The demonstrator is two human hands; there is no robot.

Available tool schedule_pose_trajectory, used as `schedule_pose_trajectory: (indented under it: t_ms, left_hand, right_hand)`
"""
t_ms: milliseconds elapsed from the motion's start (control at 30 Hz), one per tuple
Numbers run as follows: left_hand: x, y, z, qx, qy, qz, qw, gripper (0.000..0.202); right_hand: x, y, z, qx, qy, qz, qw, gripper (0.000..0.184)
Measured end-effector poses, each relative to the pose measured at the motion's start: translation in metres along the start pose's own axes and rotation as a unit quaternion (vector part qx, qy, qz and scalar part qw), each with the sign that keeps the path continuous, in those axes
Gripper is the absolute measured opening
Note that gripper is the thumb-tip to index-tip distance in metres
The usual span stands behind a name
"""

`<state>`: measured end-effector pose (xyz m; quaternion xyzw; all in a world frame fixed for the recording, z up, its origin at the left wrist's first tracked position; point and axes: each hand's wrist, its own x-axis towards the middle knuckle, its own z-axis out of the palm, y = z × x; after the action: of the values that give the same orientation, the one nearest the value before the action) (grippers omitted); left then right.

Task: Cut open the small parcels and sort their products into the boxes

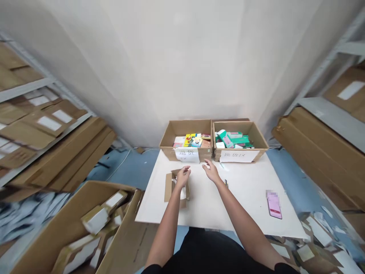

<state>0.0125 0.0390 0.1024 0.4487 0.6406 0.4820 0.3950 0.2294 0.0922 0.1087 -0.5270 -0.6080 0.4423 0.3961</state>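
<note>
A small open cardboard box (168, 187) lies on the left part of the white table, its flaps spread and something whitish inside. Over its upper right edge is my left hand (183, 176), fingers loosely curved and apart, with nothing visible in it. I cannot tell whether it touches the box. To the right, my right hand (211, 171) hovers above the table (205, 205), thumb and fingers apart, holding nothing. Close to my right wrist lies a thin dark and yellow tool (226, 183), too small to name.
Two labelled cartons stand at the back: the left carton (205, 154) holds colourful small boxes, the right carton (261, 144) green and white ones. A pink-screened phone (274, 205) lies at right. A large carton (94, 185) of parcels stands left of the table; loaded shelves (71, 127) flank both sides.
</note>
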Motion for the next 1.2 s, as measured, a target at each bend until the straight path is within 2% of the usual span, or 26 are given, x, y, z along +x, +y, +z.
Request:
schedule_pose_trajectory:
  t_ms: [133,233,333,433,533,600,733,833,900,1000,1100,1200]
  left_hand:
    - [-0.047,-0.04,-0.044,0.025,0.032,-0.045,0.998,0.031]
    - [-0.075,-0.067,-0.074,0.101,0.029,-0.065,0.992,0.032]
    - [-0.096,-0.09,-0.094,0.224,-0.011,-0.082,0.971,0.042]
    - [-0.112,-0.109,-0.098,0.34,-0.075,-0.131,0.928,0.063]
    - [-0.127,-0.126,-0.095,0.369,-0.141,-0.145,0.907,0.067]
    - [-0.136,-0.136,-0.092,0.362,-0.153,-0.108,0.913,0.06]
    - [-0.145,-0.152,-0.091,0.352,-0.133,-0.034,0.926,0.05]
    - [-0.139,-0.153,-0.093,0.35,-0.117,0.022,0.929,0.046]
    - [-0.128,-0.147,-0.094,0.347,-0.103,0.071,0.929,0.042]
    - [-0.108,-0.126,-0.09,0.336,-0.096,0.149,0.925,0.03]
    - [-0.092,-0.096,-0.08,0.316,-0.104,0.231,0.915,0.022]
    - [-0.089,-0.061,-0.061,0.292,-0.106,0.31,0.899,0.016]
  right_hand:
    - [-0.023,0.003,0.062,-0.004,-0.088,-0.003,0.996,0.048]
    - [-0.042,0.005,0.11,-0.007,-0.143,-0.019,0.99,0.046]
    - [-0.069,0.014,0.15,-0.04,-0.211,-0.039,0.976,0.046]
    - [-0.101,0.033,0.17,-0.175,-0.256,-0.026,0.95,0.052]
    - [-0.134,0.056,0.174,-0.311,-0.251,0.011,0.917,0.063]
    - [-0.15,0.068,0.175,-0.348,-0.226,0.025,0.909,0.054]
    - [-0.165,0.081,0.181,-0.335,-0.149,0.019,0.93,0.024]
    - [-0.165,0.082,0.183,-0.3,-0.084,-0.016,0.95,0.019]
    - [-0.164,0.077,0.18,-0.282,-0.042,-0.038,0.958,0.017]
    - [-0.161,0.059,0.165,-0.276,0.023,-0.056,0.959,0.014]
    - [-0.163,0.029,0.137,-0.293,0.09,-0.076,0.949,0.011]
    - [-0.176,-0.001,0.099,-0.327,0.166,-0.102,0.925,0.017]
